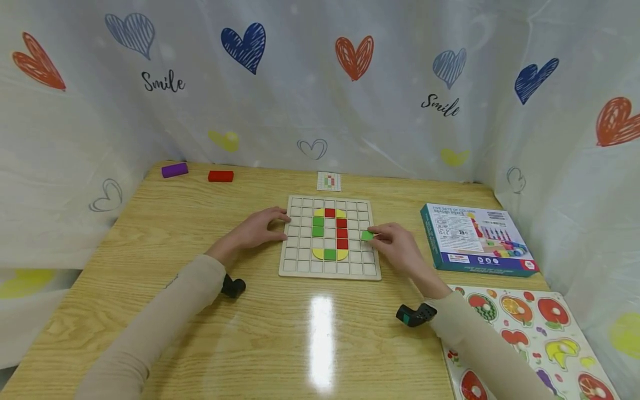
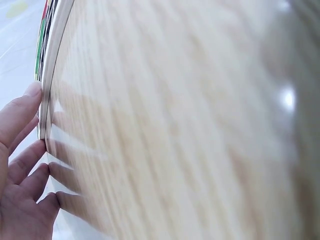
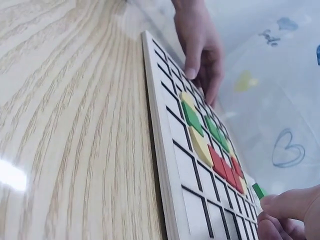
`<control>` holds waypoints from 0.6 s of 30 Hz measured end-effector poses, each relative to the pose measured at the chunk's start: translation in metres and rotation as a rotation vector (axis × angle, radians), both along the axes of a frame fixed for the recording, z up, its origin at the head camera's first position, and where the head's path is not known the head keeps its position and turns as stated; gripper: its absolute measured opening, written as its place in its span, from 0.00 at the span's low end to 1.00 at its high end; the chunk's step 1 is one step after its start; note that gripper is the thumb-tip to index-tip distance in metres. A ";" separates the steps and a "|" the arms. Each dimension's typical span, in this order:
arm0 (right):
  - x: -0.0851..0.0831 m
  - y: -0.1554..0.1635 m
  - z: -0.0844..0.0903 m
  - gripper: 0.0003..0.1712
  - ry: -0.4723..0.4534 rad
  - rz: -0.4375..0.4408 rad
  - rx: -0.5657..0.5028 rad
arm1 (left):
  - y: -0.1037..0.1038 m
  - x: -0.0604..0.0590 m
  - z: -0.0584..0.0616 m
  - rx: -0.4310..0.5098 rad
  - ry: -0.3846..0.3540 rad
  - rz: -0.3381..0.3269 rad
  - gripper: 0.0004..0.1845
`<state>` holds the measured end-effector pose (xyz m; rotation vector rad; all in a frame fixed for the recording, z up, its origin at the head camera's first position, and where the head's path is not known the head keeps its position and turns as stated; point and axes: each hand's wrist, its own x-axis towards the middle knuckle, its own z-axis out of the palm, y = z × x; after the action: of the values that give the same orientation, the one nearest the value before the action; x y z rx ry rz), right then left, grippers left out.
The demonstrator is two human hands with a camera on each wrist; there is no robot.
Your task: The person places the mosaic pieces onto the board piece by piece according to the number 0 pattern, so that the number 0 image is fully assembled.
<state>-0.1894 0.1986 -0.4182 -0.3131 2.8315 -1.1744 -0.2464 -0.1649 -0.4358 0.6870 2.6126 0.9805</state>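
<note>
A white gridded board [image 1: 301, 266] lies mid-table, bearing a ring of tiles: yellow rounded corner tiles [image 1: 318, 253], red square tiles [image 1: 342, 233] and green square tiles [image 1: 330, 254]. My right hand [image 1: 397, 247] pinches another green square tile [image 1: 367, 235] between thumb and fingers over the board's right side; in the right wrist view that green tile [image 3: 259, 190] shows at the fingertips. At the board's left edge, my left hand [image 1: 257, 228] rests with spread fingers. The left wrist view shows its thumb [image 2: 22, 112] touching the board's rim [image 2: 50, 75].
Behind the board lies a small pattern card [image 1: 329, 181]. A purple block [image 1: 174, 170] and a red block [image 1: 220, 176] sit at the back left. To the right are a boxed bead set [image 1: 480, 239] and a fruit puzzle board [image 1: 540, 333], partly under my right forearm.
</note>
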 end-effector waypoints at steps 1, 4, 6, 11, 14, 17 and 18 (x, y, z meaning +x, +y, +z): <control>-0.001 -0.004 0.001 0.18 -0.015 0.007 0.003 | 0.000 0.000 0.000 -0.002 0.000 0.000 0.25; -0.004 -0.017 0.002 0.18 -0.040 0.029 0.009 | 0.000 0.000 -0.001 0.002 -0.004 0.001 0.25; -0.006 -0.025 0.002 0.18 -0.042 0.050 0.017 | 0.000 0.000 -0.001 0.001 -0.007 0.000 0.25; -0.011 -0.045 0.000 0.17 -0.012 0.135 0.035 | 0.000 -0.001 -0.001 0.000 -0.003 -0.003 0.25; -0.014 -0.056 -0.002 0.17 0.007 0.181 0.034 | 0.000 -0.001 0.000 0.000 0.009 -0.009 0.25; -0.016 -0.065 -0.004 0.16 0.026 0.218 0.025 | 0.000 -0.001 0.000 0.006 0.013 -0.012 0.25; -0.016 -0.068 -0.005 0.16 0.029 0.228 0.025 | 0.000 -0.001 0.001 0.007 0.015 -0.014 0.25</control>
<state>-0.2057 0.1305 -0.4229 -0.6365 2.7411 -1.0948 -0.2470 -0.1653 -0.4352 0.7162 2.6150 0.9846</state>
